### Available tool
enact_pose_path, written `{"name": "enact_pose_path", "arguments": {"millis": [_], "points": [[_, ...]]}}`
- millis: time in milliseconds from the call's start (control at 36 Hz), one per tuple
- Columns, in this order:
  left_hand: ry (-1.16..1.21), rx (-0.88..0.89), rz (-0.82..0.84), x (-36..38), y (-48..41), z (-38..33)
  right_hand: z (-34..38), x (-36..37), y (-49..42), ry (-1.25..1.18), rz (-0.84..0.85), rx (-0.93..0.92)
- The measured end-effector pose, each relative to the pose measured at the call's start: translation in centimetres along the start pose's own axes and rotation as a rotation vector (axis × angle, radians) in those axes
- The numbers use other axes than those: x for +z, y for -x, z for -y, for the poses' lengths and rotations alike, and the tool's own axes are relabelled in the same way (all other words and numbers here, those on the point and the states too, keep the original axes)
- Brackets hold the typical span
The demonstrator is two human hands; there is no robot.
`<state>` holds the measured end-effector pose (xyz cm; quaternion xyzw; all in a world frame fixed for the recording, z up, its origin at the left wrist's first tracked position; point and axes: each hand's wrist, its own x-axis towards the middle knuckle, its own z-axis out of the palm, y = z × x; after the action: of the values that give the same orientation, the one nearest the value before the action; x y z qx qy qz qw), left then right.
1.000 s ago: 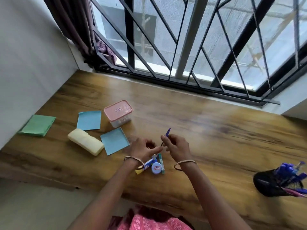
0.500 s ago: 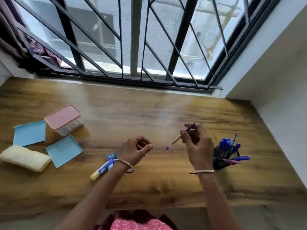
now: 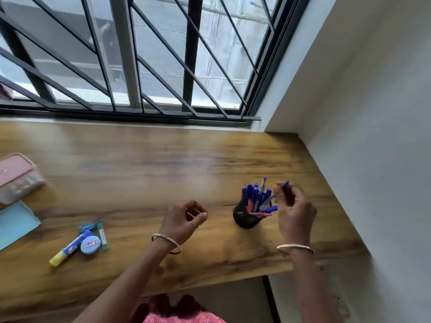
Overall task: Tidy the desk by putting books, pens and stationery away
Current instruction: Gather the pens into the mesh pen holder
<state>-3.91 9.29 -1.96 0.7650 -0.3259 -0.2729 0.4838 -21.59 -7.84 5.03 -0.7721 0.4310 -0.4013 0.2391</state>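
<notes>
A black mesh pen holder (image 3: 245, 219) stands on the wooden desk (image 3: 144, 173), with several blue and pink pens sticking out of it. My right hand (image 3: 295, 210) is just right of the holder and pinches a blue pen (image 3: 277, 193), whose lower end points down into the holder. My left hand (image 3: 184, 219) hovers left of the holder, fingers loosely curled, holding nothing. Near the front left lie a blue and yellow marker (image 3: 68, 249), a round blue tape case (image 3: 90, 244), a green-capped tube (image 3: 102, 234) and a small blue sharpener (image 3: 87, 227).
A pink-lidded plastic box (image 3: 16, 177) and a light blue paper pad (image 3: 14, 223) sit at the left edge. A barred window runs along the back of the desk. A white wall bounds the desk on the right.
My view has swung to the right. My right hand has carried the blue pen rightwards to the pen holder, and my left hand has followed, still holding nothing.
</notes>
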Motion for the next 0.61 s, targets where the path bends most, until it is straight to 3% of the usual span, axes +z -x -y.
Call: {"name": "enact_pose_path", "arguments": {"millis": [250, 333, 500, 611], "points": [[-0.084, 0.048, 0.004, 4.9, -0.9, -1.8, -3.8, 2.6, -0.7, 0.337, 0.269, -0.120], [-0.100, 0.061, 0.023, 6.6, -1.5, -2.1, -4.5, 3.1, -0.9, 0.409, 0.272, -0.103], [-0.150, 0.063, 0.077, 10.0, -2.8, -2.3, -4.7, 2.9, -2.1, 0.341, 0.344, -0.068], [-0.180, 0.064, 0.064, 11.8, -3.4, -2.2, -5.4, 1.3, -1.4, -0.102, 0.287, 0.138]]}}
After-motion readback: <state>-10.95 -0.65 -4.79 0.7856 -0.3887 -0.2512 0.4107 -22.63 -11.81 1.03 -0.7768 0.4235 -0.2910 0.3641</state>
